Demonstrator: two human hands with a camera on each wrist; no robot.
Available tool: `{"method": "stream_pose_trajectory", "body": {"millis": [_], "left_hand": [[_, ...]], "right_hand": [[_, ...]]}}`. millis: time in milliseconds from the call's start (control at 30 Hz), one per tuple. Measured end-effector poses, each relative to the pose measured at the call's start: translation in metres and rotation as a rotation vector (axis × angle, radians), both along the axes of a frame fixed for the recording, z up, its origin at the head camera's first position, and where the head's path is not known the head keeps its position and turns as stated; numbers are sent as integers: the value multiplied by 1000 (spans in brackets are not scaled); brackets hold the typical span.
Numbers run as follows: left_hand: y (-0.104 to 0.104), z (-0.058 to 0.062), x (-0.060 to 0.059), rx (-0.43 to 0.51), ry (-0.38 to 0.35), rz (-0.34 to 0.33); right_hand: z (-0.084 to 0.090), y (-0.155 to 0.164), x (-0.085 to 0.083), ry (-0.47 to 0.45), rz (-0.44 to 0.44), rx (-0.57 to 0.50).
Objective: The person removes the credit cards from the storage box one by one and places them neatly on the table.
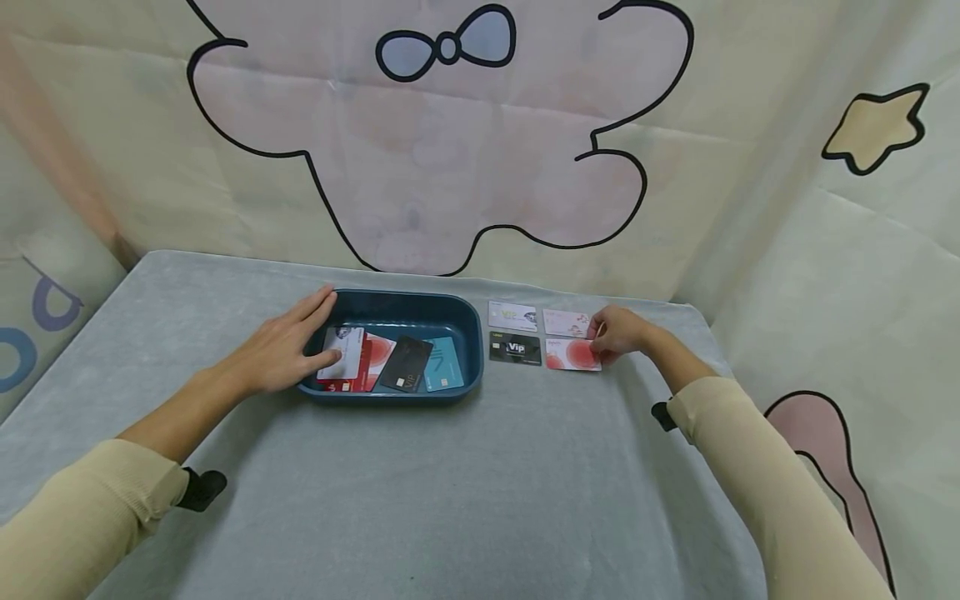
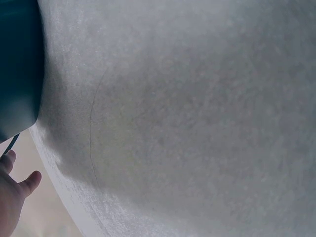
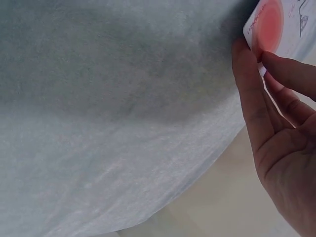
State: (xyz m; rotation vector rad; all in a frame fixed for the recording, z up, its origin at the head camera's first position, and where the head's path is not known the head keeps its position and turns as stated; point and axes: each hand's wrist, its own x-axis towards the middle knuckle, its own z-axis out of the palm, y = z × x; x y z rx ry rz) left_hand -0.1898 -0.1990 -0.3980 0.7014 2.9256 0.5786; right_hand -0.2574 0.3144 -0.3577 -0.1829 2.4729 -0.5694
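Note:
My left hand (image 1: pixel 285 346) rests on the left rim of a dark blue plastic basin (image 1: pixel 390 399), fingers extended and thumb over the inside. In the basin lie a white card (image 1: pixel 344 350), red cards partly covered by it, a black card (image 1: pixel 405 363) and a teal card (image 1: pixel 444 365). To the right, my right hand (image 1: pixel 621 331) pinches the right edge of a white card with a red circle (image 1: pixel 567 354); the right wrist view shows thumb and fingers on this card (image 3: pixel 268 27). Only part of my left hand (image 2: pixel 10 197) shows in the left wrist view.
Beside the basin, a white card (image 1: pixel 513 316), a pale pink-patterned card (image 1: pixel 566 322) and a black VIP card (image 1: pixel 514 348) lie in a grid with the pinched card. Grey cloth covers the table (image 1: pixel 450 500). A printed curtain (image 1: pixel 450 167) hangs behind.

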Motion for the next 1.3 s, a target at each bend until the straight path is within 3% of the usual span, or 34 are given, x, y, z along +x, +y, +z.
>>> {"method": "stream_pose_trajectory", "body": {"millis": [633,867,1300], "left_hand": [[1,0,0,2,-9,6],[1,1,0,6,-13,8],[1,0,0,2,-13,12]], "right_hand": [[-5,6,2,36,6,11],[5,0,-4,53,26,-7],[37,-69,-13,123,94,-191]]}}
